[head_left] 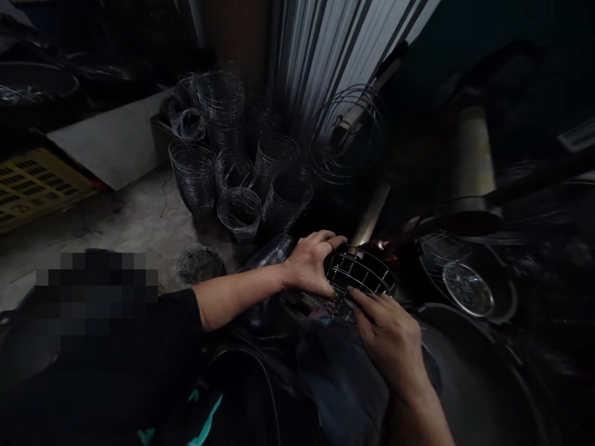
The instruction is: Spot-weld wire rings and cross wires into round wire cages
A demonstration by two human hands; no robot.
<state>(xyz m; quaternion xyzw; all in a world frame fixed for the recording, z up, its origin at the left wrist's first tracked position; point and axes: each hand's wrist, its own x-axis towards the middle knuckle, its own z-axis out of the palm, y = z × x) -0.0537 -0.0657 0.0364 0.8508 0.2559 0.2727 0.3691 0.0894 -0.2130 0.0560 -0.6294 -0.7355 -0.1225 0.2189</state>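
Note:
A round cage of metal wire, like a small wire basket, stands tilted in front of me. My left hand is spread around its left side, thumb at the near part and fingers reaching to the far rim. On the near right side, my right hand has its fingertips pressed against the wires. Whatever the fingertips pinch there is too small and dark to make out. Just beyond the cage a pale rod or tube slants upward. Dark cloth lies below my hands.
Several stacks of wire rings stand on the floor ahead to the left. A yellow crate is at far left. At right are a large round basin and a shiny round dish. Loose wire loops hang ahead.

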